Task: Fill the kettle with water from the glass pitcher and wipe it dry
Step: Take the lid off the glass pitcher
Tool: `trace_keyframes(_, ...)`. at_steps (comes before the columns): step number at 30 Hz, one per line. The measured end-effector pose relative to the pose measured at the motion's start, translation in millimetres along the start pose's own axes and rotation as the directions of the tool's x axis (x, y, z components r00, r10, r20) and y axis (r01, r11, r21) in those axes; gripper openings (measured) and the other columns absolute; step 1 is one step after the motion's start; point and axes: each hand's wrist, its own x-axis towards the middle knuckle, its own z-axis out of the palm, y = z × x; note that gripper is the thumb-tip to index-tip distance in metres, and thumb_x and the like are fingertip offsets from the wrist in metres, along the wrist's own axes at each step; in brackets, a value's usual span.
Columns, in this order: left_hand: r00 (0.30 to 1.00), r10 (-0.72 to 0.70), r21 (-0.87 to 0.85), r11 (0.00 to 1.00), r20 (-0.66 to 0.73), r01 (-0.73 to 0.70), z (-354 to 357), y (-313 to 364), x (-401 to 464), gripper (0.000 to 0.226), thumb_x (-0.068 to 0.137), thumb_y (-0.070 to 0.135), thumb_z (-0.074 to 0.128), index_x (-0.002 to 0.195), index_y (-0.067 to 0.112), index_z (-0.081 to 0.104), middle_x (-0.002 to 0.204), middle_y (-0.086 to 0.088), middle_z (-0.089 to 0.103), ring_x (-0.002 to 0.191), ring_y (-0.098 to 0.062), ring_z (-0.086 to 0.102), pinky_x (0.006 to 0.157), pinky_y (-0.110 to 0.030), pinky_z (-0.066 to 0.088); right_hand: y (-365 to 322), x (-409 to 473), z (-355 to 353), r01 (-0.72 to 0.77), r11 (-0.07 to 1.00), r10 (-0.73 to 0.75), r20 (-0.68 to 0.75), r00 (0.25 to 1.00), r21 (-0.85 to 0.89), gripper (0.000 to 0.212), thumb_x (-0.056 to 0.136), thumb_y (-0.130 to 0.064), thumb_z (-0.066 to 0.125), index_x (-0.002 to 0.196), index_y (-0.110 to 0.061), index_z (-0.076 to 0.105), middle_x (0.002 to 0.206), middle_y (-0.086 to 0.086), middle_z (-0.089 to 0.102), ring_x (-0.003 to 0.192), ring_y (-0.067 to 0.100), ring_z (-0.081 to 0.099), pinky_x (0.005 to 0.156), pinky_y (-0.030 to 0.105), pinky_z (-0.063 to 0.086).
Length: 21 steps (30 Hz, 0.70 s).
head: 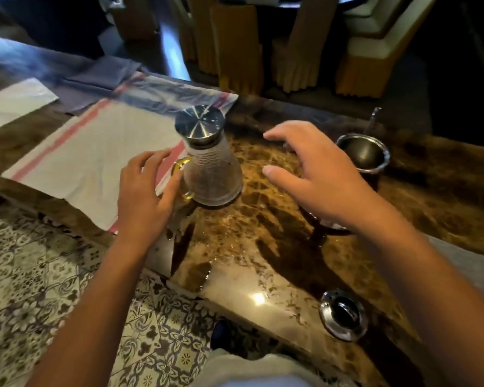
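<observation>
A ribbed glass pitcher (213, 174) with a shiny steel lid stands upright on the brown marble counter (263, 241). My left hand (144, 195) is at its handle side, fingers relaxed, thumb touching the amber handle. Hovering just right of the pitcher, my right hand (316, 180) has its fingers spread and holds nothing. The dark steel kettle (362, 155) stands open-topped behind my right hand, partly hidden by it. Its round lid (342, 315) lies on the counter near the front edge. A white cloth with red stripes (95, 155) lies flat to the left of the pitcher.
A grey-blue cloth (101, 79) and a white sheet (14, 103) lie further left on the counter. Chairs with yellow skirted covers (235, 51) stand beyond the far edge. Patterned floor tiles (53, 275) show below the counter's near edge.
</observation>
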Motion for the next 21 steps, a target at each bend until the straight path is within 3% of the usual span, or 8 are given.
trace_keyframes(2, 0.999, -0.043, -0.066, 0.997, 0.029, 0.045, 8, -13, 9, 0.046, 0.103, 0.04, 0.058, 0.145, 0.022, 0.054, 0.127, -0.011, 0.063, 0.113, -0.026, 0.06, 0.094, -0.038, 0.048, -12, 34, 18, 0.006, 0.999, -0.004, 0.037, 0.999, -0.042, 0.061, 0.095, -0.049, 0.061, 0.151, -0.032, 0.045, 0.16, -0.001, 0.039, 0.146, 0.022, 0.04, 0.115, 0.041, 0.039)
trace_keyframes(5, 0.998, -0.048, -0.186, 0.981, 0.047, 0.056, 19, -23, 20, 0.037, 0.102, 0.037, 0.061, 0.137, 0.024, 0.06, 0.11, -0.004, 0.073, 0.092, -0.017, 0.068, 0.079, -0.037, 0.057, -30, 78, 46, -0.011, 0.995, 0.014, 0.032, 0.999, -0.097, 0.065, 0.095, -0.05, 0.062, 0.155, -0.037, 0.039, 0.167, 0.001, 0.03, 0.15, 0.028, 0.033, 0.115, 0.046, 0.037)
trace_keyframes(10, 0.99, 0.083, -0.336, 0.941, 0.111, -0.042, 32, -35, 23, 0.03, 0.108, 0.03, 0.048, 0.135, 0.022, 0.056, 0.098, -0.002, 0.073, 0.078, -0.018, 0.069, 0.064, -0.034, 0.054, -55, 123, 89, -0.019, 0.984, 0.019, -0.001, 1.0, -0.178, 0.071, 0.093, -0.061, 0.06, 0.156, -0.041, 0.036, 0.168, 0.002, 0.031, 0.149, 0.029, 0.036, 0.109, 0.045, 0.045)
trace_keyframes(13, 0.974, 0.125, -0.375, 0.926, 0.188, -0.047, 37, -41, 27, 0.033, 0.107, 0.039, 0.036, 0.131, 0.021, 0.049, 0.078, 0.002, 0.065, 0.063, -0.007, 0.06, 0.055, -0.019, 0.044, -61, 134, 109, -0.047, 0.97, 0.032, -0.065, 0.997, -0.24, 0.076, 0.091, -0.063, 0.059, 0.158, -0.042, 0.031, 0.166, 0.003, 0.034, 0.146, 0.029, 0.04, 0.104, 0.042, 0.049)
trace_keyframes(17, 0.953, 0.165, -0.457, 0.889, 0.254, -0.032, 38, -43, 30, 0.031, 0.107, 0.041, 0.036, 0.128, 0.02, 0.044, 0.071, 0.005, 0.062, 0.067, -0.01, 0.063, 0.055, -0.016, 0.044, -58, 142, 127, -0.072, 0.913, 0.027, -0.118, 0.993, -0.402, 0.064, 0.093, -0.062, 0.057, 0.151, -0.037, 0.045, 0.154, 0.005, 0.049, 0.137, 0.029, 0.046, 0.103, 0.042, 0.047)
trace_keyframes(21, 0.9, 0.154, -0.504, 0.86, 0.407, 0.081, 31, -47, 39, 0.026, 0.108, 0.038, 0.044, 0.131, 0.026, 0.045, 0.079, 0.006, 0.069, 0.072, -0.009, 0.071, 0.067, -0.029, 0.058, -52, 144, 134, -0.072, 0.932, -0.002, -0.203, 0.979, -0.355, 0.06, 0.089, -0.062, 0.061, 0.14, -0.031, 0.06, 0.139, 0.004, 0.059, 0.126, 0.025, 0.053, 0.094, 0.038, 0.05)
